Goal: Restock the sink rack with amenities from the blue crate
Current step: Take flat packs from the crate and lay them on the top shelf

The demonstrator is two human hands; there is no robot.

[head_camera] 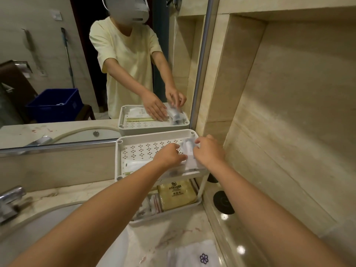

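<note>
A white two-tier sink rack (134,140) stands on the marble counter against the mirror. Both my hands are over the right side of its perforated top shelf. My left hand (169,154) and my right hand (209,151) together grip clear-wrapped amenity packets (187,149) lying at the shelf's right end. A flat white packet (134,164) lies at the shelf's front left. The lower shelf holds a yellow packet (176,193) with a dark logo and small clear sachets (149,206). The blue crate (54,105) shows only as a reflection in the mirror, behind me.
A chrome faucet (9,201) and the basin rim (48,212) lie at the left. A white cloth with a purple flower mark (194,255) rests on the counter in front. A black round object (223,202) sits on the ledge right of the rack, below the beige stone wall.
</note>
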